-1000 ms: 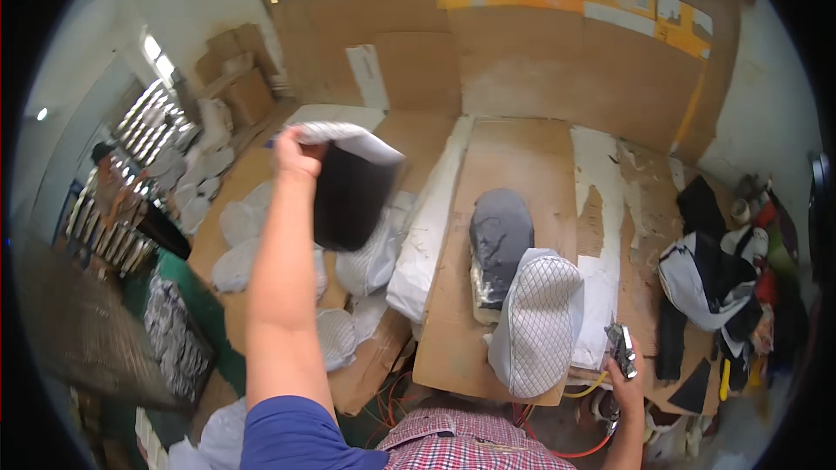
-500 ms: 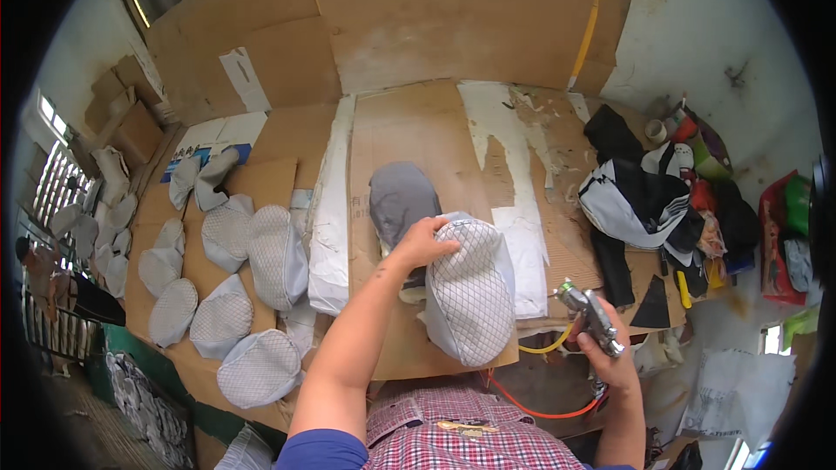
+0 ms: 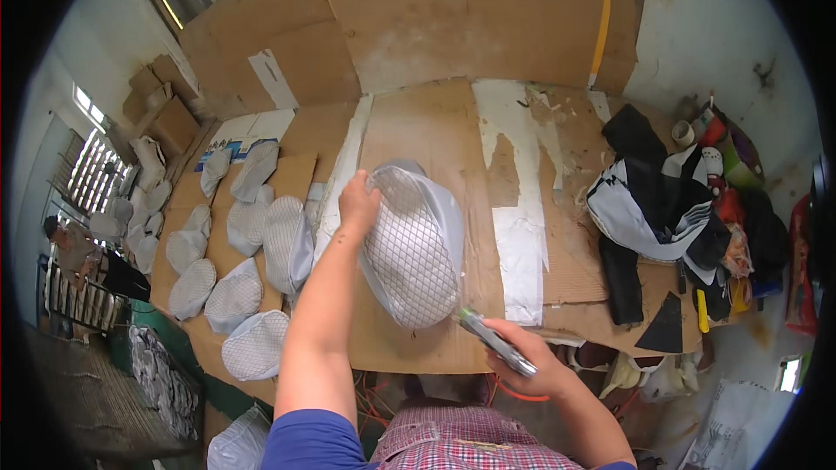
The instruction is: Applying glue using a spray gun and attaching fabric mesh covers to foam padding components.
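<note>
My left hand (image 3: 359,202) is closed on the upper left edge of a pale grey quilted fabric cover (image 3: 414,252), long and rounded with a diamond stitch pattern. The cover hangs tilted over the middle of the cardboard-topped table (image 3: 475,296). Behind its top edge a dark grey piece (image 3: 402,165) peeks out, mostly hidden. Wrapped in my right hand (image 3: 538,364) is a metal spray gun (image 3: 498,342), its nozzle pointing up and left, close to the cover's lower right edge. A red-orange hose (image 3: 522,395) shows under that hand.
Several similar quilted covers (image 3: 235,296) lie on cardboard at the left. Black and white clothing (image 3: 649,213) is heaped at the right, with a yellow-handled tool (image 3: 702,312) beside it. Cardboard panels (image 3: 409,26) stand behind the table. Another person (image 3: 83,257) is at the far left.
My left hand has moved left and away from me with the quilted cover, now over the dark grey piece. My right hand has brought the spray gun left, near the cover.
</note>
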`<action>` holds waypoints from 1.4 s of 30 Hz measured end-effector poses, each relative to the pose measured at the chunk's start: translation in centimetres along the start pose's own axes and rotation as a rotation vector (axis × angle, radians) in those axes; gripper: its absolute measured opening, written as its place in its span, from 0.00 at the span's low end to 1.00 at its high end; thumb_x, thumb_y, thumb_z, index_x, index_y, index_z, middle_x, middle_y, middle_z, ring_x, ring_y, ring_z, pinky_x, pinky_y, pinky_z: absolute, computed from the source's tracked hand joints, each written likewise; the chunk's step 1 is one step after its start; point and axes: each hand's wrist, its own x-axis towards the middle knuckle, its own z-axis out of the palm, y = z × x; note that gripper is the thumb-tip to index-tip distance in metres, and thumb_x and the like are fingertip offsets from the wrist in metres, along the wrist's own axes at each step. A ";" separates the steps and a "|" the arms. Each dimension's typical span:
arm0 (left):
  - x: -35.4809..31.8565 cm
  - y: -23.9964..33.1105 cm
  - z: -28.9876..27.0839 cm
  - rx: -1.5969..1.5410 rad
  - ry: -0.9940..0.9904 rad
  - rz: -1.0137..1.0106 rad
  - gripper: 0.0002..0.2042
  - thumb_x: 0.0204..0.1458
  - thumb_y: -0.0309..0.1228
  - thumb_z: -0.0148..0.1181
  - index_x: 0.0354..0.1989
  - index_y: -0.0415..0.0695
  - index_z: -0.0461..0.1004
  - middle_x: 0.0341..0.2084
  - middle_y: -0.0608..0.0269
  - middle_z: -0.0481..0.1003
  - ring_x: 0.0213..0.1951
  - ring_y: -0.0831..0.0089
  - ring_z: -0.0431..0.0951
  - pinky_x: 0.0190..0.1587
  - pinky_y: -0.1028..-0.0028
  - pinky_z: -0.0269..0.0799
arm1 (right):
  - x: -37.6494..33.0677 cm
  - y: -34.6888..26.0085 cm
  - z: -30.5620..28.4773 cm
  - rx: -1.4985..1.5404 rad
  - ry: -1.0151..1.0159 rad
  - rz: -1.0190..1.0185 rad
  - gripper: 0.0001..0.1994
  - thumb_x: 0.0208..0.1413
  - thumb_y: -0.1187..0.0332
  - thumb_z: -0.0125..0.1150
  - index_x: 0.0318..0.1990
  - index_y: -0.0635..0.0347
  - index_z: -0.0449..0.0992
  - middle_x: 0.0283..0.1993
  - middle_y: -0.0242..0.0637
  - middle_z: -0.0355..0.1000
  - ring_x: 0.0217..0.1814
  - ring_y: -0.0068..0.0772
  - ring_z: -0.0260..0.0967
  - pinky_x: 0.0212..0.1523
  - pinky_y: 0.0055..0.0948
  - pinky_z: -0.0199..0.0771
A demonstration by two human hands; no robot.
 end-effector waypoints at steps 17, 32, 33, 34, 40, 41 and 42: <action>2.5 3.2 -1.9 -0.125 -0.204 0.099 0.21 0.40 0.33 0.64 0.45 0.44 0.73 0.41 0.55 0.75 0.43 0.61 0.75 0.45 0.66 0.69 | 6.8 9.7 6.4 -0.165 0.167 -0.078 0.26 0.49 0.76 0.55 0.59 0.57 0.61 0.52 0.50 0.67 0.52 0.51 0.66 0.49 0.36 0.67; -29.9 -15.3 -4.8 -0.869 -0.077 -0.747 0.11 0.48 0.26 0.59 0.40 0.41 0.71 0.25 0.65 0.74 0.19 0.77 0.74 0.21 0.80 0.69 | -10.1 -8.2 1.8 -0.145 0.412 -0.028 0.23 0.46 0.79 0.59 0.53 0.65 0.66 0.31 0.33 0.71 0.31 0.20 0.67 0.34 0.20 0.68; -31.5 -15.1 -5.1 -0.844 -0.120 -0.825 0.11 0.48 0.25 0.59 0.40 0.40 0.71 0.24 0.65 0.74 0.19 0.79 0.73 0.20 0.81 0.67 | -10.9 -8.1 2.6 -0.110 0.381 -0.027 0.23 0.46 0.79 0.59 0.53 0.65 0.66 0.31 0.34 0.71 0.30 0.20 0.68 0.34 0.20 0.68; -32.5 -14.8 -5.2 -0.816 -0.165 -0.902 0.11 0.47 0.24 0.59 0.39 0.40 0.71 0.24 0.66 0.73 0.18 0.81 0.71 0.19 0.83 0.65 | -11.6 -8.1 3.2 -0.074 0.351 -0.026 0.23 0.45 0.79 0.59 0.53 0.66 0.66 0.31 0.34 0.71 0.30 0.20 0.68 0.34 0.21 0.68; -34.2 -12.5 -5.9 -0.742 -0.300 -0.850 0.11 0.46 0.25 0.60 0.40 0.39 0.72 0.25 0.66 0.73 0.20 0.81 0.72 0.21 0.82 0.66 | -12.9 -9.4 4.2 -0.053 0.431 -0.096 0.25 0.44 0.79 0.60 0.53 0.66 0.65 0.32 0.34 0.72 0.32 0.22 0.70 0.36 0.22 0.69; -34.3 -12.6 -5.8 -0.741 -0.300 -0.828 0.11 0.47 0.26 0.60 0.40 0.39 0.72 0.25 0.66 0.73 0.20 0.81 0.72 0.22 0.82 0.66 | -13.7 -9.9 4.2 -0.118 0.369 -0.080 0.25 0.44 0.79 0.61 0.53 0.65 0.66 0.32 0.34 0.72 0.33 0.22 0.70 0.36 0.22 0.69; -34.5 -13.7 -5.3 -0.748 -0.284 -0.800 0.11 0.47 0.26 0.59 0.39 0.39 0.72 0.25 0.66 0.73 0.20 0.80 0.72 0.21 0.82 0.66 | -14.4 -9.9 4.5 -0.097 0.357 -0.065 0.25 0.43 0.79 0.61 0.53 0.65 0.66 0.33 0.34 0.72 0.33 0.21 0.69 0.36 0.22 0.69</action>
